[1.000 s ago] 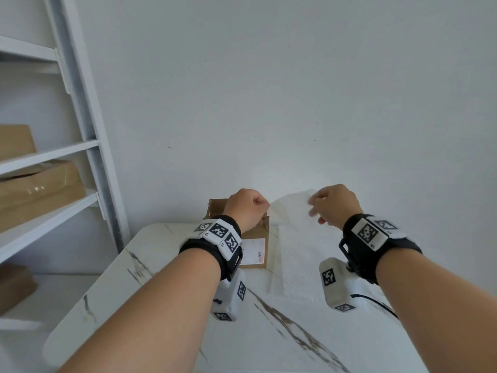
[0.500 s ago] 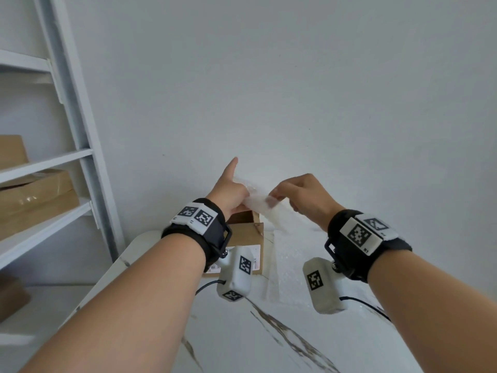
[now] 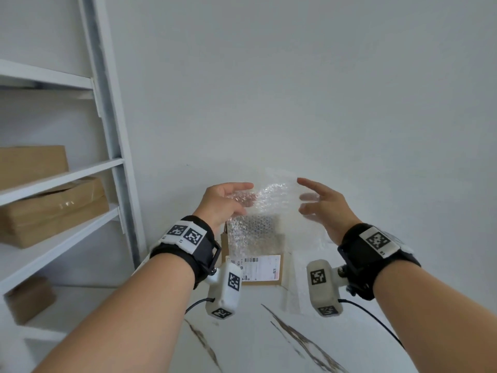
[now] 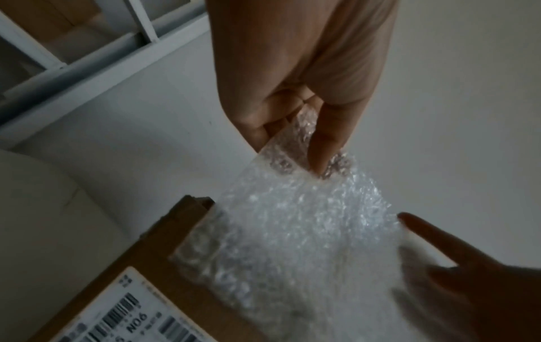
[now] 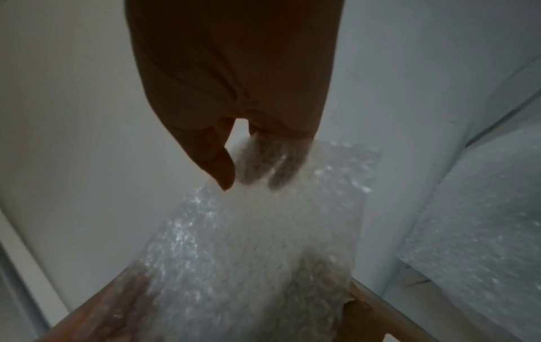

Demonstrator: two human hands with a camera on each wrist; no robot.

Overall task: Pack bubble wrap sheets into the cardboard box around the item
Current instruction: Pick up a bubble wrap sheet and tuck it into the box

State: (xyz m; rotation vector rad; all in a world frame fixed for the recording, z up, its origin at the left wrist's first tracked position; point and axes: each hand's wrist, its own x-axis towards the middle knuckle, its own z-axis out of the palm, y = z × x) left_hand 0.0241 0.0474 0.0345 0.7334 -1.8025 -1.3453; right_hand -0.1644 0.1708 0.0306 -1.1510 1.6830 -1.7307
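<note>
A clear bubble wrap sheet [image 3: 265, 211] hangs upright over the open cardboard box [image 3: 258, 267], which stands on the table near the wall. My left hand [image 3: 243, 195] pinches the sheet's upper left edge between thumb and fingers; the left wrist view shows this pinch on the sheet [image 4: 292, 243] by the left hand [image 4: 304, 159]. My right hand [image 3: 306, 197] is at the sheet's right edge with fingers spread and straight, some showing through the plastic. In the right wrist view its fingers [image 5: 272, 162] lie behind the sheet [image 5: 249, 243]. Something dark in the box shows blurred through the wrap.
More bubble wrap [image 3: 304, 278] lies flat on the marble table [image 3: 269, 332] right of the box. A white shelf unit [image 3: 107, 130] with brown cartons [image 3: 53, 205] stands to the left. A plain wall rises right behind the box.
The sheet, pinched bunched between both hands half a second ago, now hangs spread over the box. My hands have moved apart and the right hand's fingers have opened.
</note>
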